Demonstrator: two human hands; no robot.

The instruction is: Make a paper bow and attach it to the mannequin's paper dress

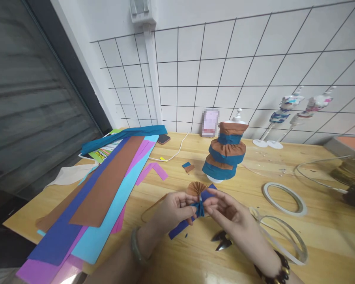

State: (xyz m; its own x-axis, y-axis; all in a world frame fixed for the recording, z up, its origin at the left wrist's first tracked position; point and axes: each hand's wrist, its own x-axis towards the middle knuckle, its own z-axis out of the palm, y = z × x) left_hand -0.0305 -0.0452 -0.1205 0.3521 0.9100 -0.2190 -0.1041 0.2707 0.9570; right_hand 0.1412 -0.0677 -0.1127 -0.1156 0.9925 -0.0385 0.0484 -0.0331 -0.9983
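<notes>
Between my hands is a small pleated paper bow [199,192], a brown fan above and a teal fan below, pinched in at its middle. My left hand [179,207] has its thumb and fingers closed on the bow's left side. My right hand [225,209] pinches it from the right near the middle. Beneath them a dark blue paper strip [177,230] lies slantwise on the table. Scissors [223,240] lie partly under my right hand, only the dark blades showing. Behind stands a mini dress form [225,152] wrapped in brown and teal paper bands.
Long crepe paper sheets [109,181] in several colours cover the left side. Tape rolls [285,199] lie at right. Two small decorated dress forms [286,112] stand near the gridded wall. A phone [163,139], a white cable [182,146] and paper scraps [188,167] are on the wooden table [154,260].
</notes>
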